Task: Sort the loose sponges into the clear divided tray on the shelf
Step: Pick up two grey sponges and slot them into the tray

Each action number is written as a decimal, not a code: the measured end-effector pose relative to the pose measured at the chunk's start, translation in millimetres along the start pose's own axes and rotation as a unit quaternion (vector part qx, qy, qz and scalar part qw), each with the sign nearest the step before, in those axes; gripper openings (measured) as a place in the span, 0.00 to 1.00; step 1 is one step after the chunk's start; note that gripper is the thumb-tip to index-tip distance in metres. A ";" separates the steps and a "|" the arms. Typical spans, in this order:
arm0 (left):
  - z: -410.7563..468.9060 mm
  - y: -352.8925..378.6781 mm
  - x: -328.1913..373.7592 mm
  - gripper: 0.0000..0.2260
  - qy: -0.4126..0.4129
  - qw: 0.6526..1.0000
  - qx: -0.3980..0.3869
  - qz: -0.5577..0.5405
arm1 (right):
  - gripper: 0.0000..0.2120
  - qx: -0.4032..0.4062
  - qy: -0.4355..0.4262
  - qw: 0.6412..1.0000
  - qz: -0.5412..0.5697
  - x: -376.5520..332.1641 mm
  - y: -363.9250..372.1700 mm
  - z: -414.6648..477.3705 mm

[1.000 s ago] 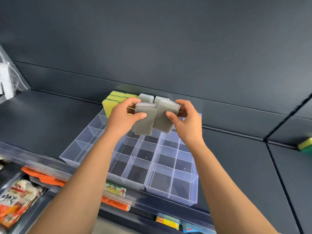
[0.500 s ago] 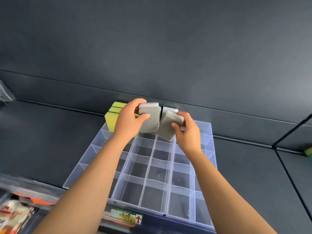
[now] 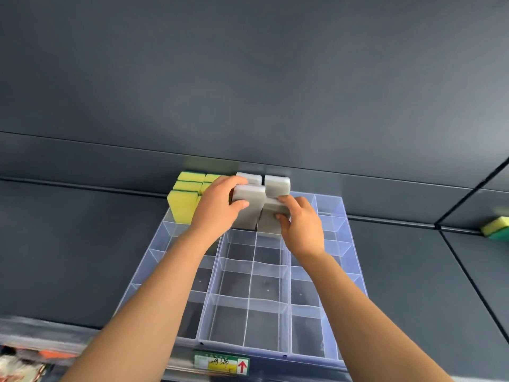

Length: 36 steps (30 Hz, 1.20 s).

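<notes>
A clear divided tray (image 3: 249,299) lies on the dark shelf, most of its cells empty. Several yellow sponges (image 3: 183,202) stand upright in its far-left cells. Two grey sponges (image 3: 278,184) stand in the back row against the wall. My left hand (image 3: 217,205) grips a grey sponge (image 3: 249,208) standing upright in a cell just in front of them. My right hand (image 3: 300,224) presses another grey sponge (image 3: 271,213) down into the neighbouring cell on the right; my fingers hide part of it.
A loose yellow-and-green sponge (image 3: 497,228) lies on the shelf at the far right. A price label with a red arrow (image 3: 221,363) sits on the shelf's front edge. Packaged goods (image 3: 19,365) show on the lower shelf at bottom left.
Both hands have lowered the two grey sponges from above the tray into cells in the second row. My view has shifted closer and more over the tray.
</notes>
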<state>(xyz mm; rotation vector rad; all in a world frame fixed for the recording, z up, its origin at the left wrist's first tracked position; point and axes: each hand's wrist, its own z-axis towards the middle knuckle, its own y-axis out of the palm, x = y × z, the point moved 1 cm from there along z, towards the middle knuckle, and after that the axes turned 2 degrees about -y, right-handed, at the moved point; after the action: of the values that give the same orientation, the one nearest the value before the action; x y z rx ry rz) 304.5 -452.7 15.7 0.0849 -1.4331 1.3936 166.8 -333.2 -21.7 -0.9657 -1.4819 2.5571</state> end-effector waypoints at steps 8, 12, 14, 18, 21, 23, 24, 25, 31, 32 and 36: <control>4.4 8.3 -3.4 0.18 0.016 0.990 -0.023 0.137 | 0.17 0.020 -0.027 0.999 -0.027 -7.7 -4.3 -3.0; 6.9 13.3 -3.1 0.17 0.053 0.971 -0.033 0.230 | 0.15 0.019 -0.044 0.998 -0.028 -7.2 -6.2 -2.9; 7.7 14.7 -0.9 0.15 0.052 0.970 -0.037 0.233 | 0.14 0.021 -0.054 0.998 -0.029 -6.7 -6.6 -2.5; 9.8 14.0 2.2 0.10 0.052 0.966 -0.048 0.248 | 0.14 0.013 -0.066 0.997 -0.039 -7.3 -6.5 -2.9; 8.0 14.0 2.8 0.10 0.056 0.965 -0.048 0.251 | 0.14 0.007 -0.064 0.997 -0.053 -7.9 -7.1 -3.3; 6.9 14.6 2.9 0.10 0.060 0.964 -0.045 0.254 | 0.14 0.000 -0.059 0.996 -0.064 -8.6 -7.8 -2.8; 6.1 14.6 3.0 0.11 0.062 0.964 -0.044 0.256 | 0.15 -0.004 -0.057 0.996 -0.071 -9.0 -8.3 -2.7; 5.0 14.1 3.0 0.12 0.065 0.963 -0.041 0.258 | 0.16 -0.010 -0.054 0.995 -0.079 -9.4 -8.7 -2.6; -1.4 6.5 2.3 0.16 0.086 0.952 -0.022 0.293 | 0.23 -0.018 -0.036 0.994 -0.103 -11.7 -14.4 -9.8; -2.3 5.0 3.6 0.16 0.091 0.951 -0.019 0.296 | 0.23 -0.016 -0.036 0.993 -0.107 -11.5 -16.9 -12.4; -5.5 3.9 18.3 0.16 0.137 0.947 -0.012 0.291 | 0.22 -0.014 -0.021 0.989 -0.143 -3.4 -31.8 -23.0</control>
<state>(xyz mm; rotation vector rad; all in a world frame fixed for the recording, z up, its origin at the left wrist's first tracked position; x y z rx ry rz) 297.6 -436.6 24.4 -0.5719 -1.2862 1.7751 173.0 -299.2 -2.9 -0.6490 -1.5430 2.3705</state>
